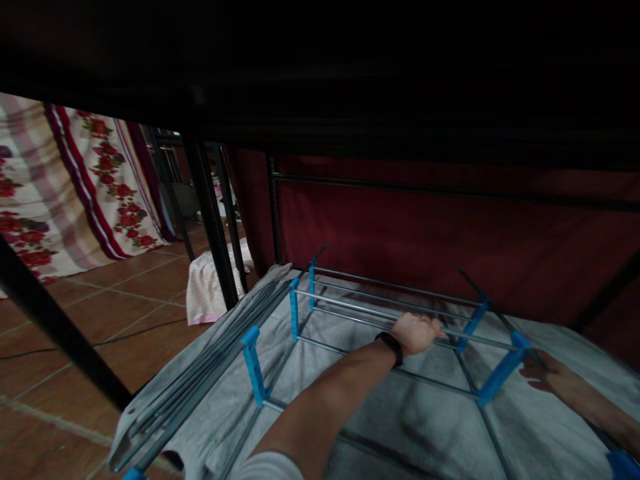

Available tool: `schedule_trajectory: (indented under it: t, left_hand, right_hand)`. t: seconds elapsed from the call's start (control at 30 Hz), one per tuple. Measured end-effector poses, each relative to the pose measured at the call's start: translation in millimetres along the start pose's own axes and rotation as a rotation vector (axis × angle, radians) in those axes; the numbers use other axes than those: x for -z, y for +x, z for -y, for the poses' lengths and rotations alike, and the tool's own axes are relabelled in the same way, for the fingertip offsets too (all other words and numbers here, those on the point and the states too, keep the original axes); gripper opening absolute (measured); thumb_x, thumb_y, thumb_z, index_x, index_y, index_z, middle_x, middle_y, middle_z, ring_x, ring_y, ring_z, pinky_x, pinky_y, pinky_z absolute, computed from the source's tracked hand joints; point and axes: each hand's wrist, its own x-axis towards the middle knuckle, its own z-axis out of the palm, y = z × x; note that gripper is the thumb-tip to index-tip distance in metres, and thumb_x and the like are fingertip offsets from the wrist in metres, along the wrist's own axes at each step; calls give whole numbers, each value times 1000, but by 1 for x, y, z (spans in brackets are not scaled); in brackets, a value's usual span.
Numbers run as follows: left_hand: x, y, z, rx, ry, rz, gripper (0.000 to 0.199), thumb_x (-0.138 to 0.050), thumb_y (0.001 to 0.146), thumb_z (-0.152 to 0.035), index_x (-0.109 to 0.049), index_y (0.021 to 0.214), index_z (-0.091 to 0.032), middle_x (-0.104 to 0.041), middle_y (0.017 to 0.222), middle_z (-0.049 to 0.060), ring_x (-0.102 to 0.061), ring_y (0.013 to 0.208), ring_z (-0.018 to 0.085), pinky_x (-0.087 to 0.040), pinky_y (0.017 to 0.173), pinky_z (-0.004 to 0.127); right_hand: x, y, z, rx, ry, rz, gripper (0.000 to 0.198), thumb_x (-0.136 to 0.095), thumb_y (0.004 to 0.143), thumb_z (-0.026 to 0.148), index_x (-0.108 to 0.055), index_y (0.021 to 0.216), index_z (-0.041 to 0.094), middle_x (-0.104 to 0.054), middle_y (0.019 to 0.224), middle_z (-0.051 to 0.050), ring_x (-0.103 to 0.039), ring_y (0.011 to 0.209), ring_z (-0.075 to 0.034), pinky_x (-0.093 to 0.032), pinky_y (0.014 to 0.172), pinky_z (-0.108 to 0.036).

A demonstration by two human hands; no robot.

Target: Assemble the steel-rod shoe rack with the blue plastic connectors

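Your left hand (416, 333) is wrapped around one upper rod (345, 303) of the rack frame (430, 383), fingers curled over it, nearer the rod's right end. One black wristband (393, 347) sits on that wrist. Your right hand (547, 373) is just beside the nearer of the frame's two right-side connectors; a rod end crosses in front of it, so you can't tell from here whether it is gripping or only resting there.

The frame lies on one grey sheet (585, 353). You have seven blue connectors (254, 367) in view: three on the left side and two on the right, plus two cut off by the bottom corners. Two rod ends stick out past the connectors at the back.

To your left lies one bundle of grey rods (215, 367), too tightly packed to count. One maroon cloth (400, 230) hangs behind the frame; one floral cloth (120, 190) hangs farther left, above one dark cord on the tiled floor (45, 320).
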Motion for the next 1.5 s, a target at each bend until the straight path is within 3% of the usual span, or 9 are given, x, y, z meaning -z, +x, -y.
schedule_trajectory:
  t: [0.17, 0.4, 0.6, 0.83, 1.1, 1.23, 1.37, 1.5]
  left_hand:
    - [0, 0, 0, -13, 5, -25, 33, -42, 107, -41, -63, 101, -16, -74, 88, 8, -73, 82, 17, -49, 62, 27]
    - [0, 0, 0, -29, 18, -45, 34, -44, 107, -41, -64, 100, -15, -73, 83, 9, -72, 79, 17, -43, 57, 27]
    - [-2, 1, 1, -31, -35, -28, 35, -43, 107, -41, -65, 101, -15, -74, 83, 9, -71, 80, 17, -41, 57, 29]
    - [1, 2, 1, -15, -98, 13, 34, -44, 107, -41, -65, 103, -15, -76, 86, 8, -73, 84, 18, -44, 61, 31]
    - [4, 3, 3, 1, -118, 68, 37, -40, 108, -41, -66, 107, -14, -78, 93, 9, -74, 87, 19, -47, 64, 30]
    - [10, 3, 2, 23, -101, 93, 39, -38, 108, -43, -66, 108, -15, -77, 94, 12, -73, 88, 19, -48, 67, 30]
    - [12, -2, -5, 58, -51, 70, 36, -41, 107, -44, -64, 110, -15, -74, 99, 11, -70, 95, 20, -48, 78, 31]
    - [13, -20, -3, 73, 47, -12, 39, -41, 106, -46, -61, 120, -16, -70, 109, 11, -64, 103, 24, -44, 92, 39]
  right_hand:
    - [2, 15, -20, -78, 126, 71, 79, -65, 60, 48, -43, 134, 31, -58, 140, -29, -66, 117, -38, -57, 95, -47]
    - [7, 19, -37, -67, 160, 84, 103, -63, 58, 47, -28, 153, 25, -54, 142, -33, -65, 121, -39, -54, 101, -50]
    - [11, 17, -33, -54, 125, 129, 93, -64, 65, 51, -34, 149, 25, -48, 152, -30, -66, 120, -35, -57, 95, -43]
    - [8, 4, -12, -90, 113, 92, 96, -65, 56, 53, -36, 145, 28, -59, 142, -28, -67, 119, -37, -57, 98, -43]
    - [4, -3, 7, -106, 32, 59, 82, -59, 63, 49, -41, 137, 20, -61, 140, -27, -70, 114, -37, -59, 95, -42]
    - [2, -16, 20, -49, 7, 71, 69, -55, 72, 48, -45, 132, 18, -63, 136, -25, -71, 111, -35, -59, 93, -40]
    - [0, -24, 28, -27, -14, 60, 51, -51, 81, 44, -49, 126, 20, -65, 132, -23, -72, 105, -31, -60, 87, -36]
    - [-2, -21, 28, -28, -34, 34, 49, -47, 85, 40, -50, 126, 16, -67, 126, -22, -74, 98, -28, -61, 85, -38]
